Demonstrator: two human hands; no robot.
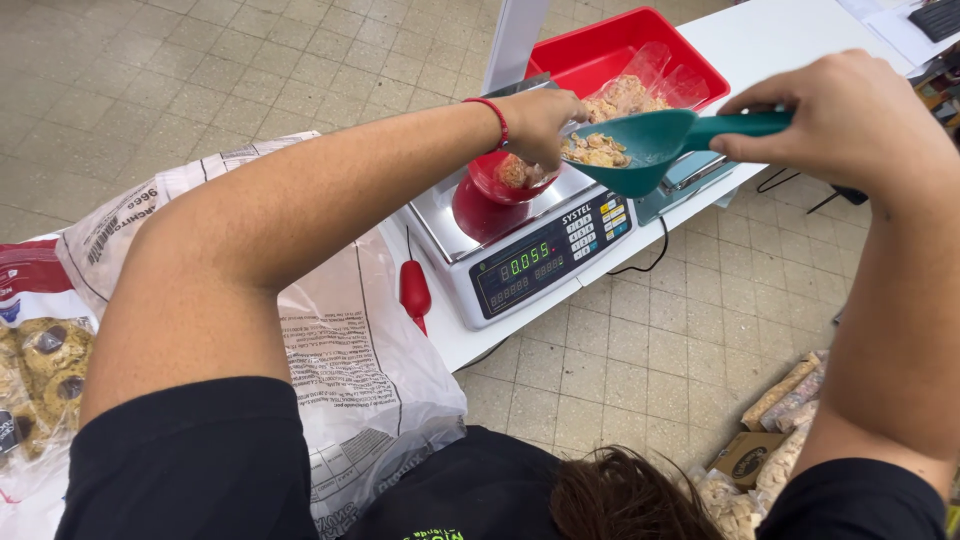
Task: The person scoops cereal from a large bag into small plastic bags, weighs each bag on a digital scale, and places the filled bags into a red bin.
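Portioning cereal flakes (596,150) — right hand (850,120) gripping teal scoop (650,145) by its handle; left hand (540,125) pinching flakes from the scoop, red bowl (495,180) on scale (520,245) just below; next probably needs small, careful drops.

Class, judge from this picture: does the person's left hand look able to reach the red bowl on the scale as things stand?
Probably yes. The left hand hovers just above the red bowl, fingers in the flakes on the green scoop, and nothing lies between hand and bowl.
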